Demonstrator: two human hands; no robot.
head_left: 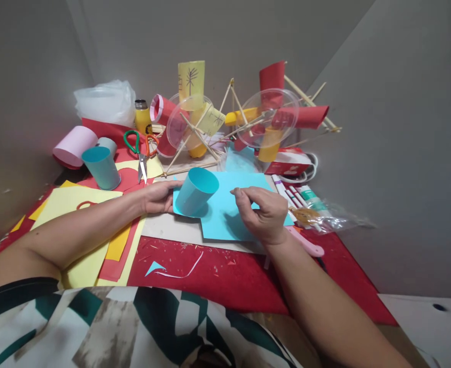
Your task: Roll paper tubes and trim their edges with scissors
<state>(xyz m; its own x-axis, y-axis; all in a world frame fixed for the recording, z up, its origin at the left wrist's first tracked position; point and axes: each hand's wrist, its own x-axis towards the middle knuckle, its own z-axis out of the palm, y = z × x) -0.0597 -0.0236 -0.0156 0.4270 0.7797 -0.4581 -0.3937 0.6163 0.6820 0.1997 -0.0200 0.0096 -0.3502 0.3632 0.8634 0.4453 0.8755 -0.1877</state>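
A turquoise paper cylinder (195, 193) stands tilted on a sheet of turquoise paper (225, 225), at the sheet's left part. My left hand (159, 197) grips the left edge of this sheet beside the cylinder; its fingertips are partly hidden. Over the right part of the sheet, my right hand (263, 212) is closed in a pinch. A small tip shows at its thumb and forefinger, too little to name. Beneath the turquoise paper lies a pale board (164, 230).
Behind stand two stick frames with clear plastic discs (287, 115) and coloured paper tubes. Scissors (142, 163), another turquoise cylinder (102, 168) and yellow paper (83, 245) are left. Markers (283, 190) and a pink cutter (306, 243) lie right. Scraps litter the red cloth (218, 276).
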